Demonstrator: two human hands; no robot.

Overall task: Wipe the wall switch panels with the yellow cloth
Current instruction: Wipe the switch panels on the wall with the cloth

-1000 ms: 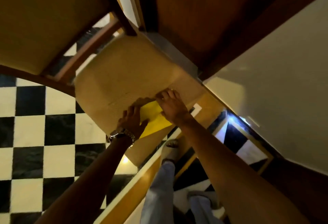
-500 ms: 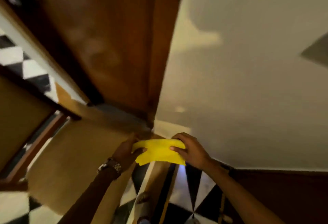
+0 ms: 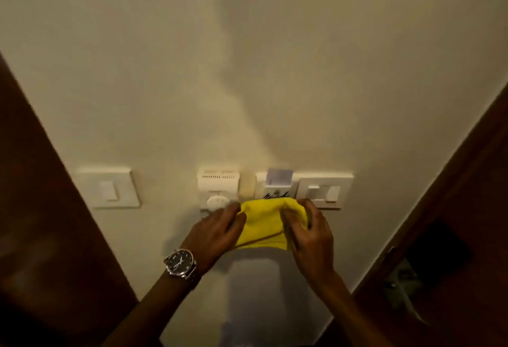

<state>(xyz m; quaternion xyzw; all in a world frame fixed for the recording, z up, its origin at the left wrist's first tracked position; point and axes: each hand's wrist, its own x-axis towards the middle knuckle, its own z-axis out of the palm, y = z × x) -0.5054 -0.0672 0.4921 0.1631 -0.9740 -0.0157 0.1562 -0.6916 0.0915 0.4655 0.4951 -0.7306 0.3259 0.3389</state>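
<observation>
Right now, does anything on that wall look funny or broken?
Nothing looks broken or crooked. The switch panels sit straight on the wall. A card pokes up from the middle holder, which seems normal. Both hands hold the yellow cloth just below it.

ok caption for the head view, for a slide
Both hands, left hand and right hand, hold yellow cloth below wall switch panels.

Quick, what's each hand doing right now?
Left hand: closed on the yellow cloth.
Right hand: closed on the same cloth.
</observation>
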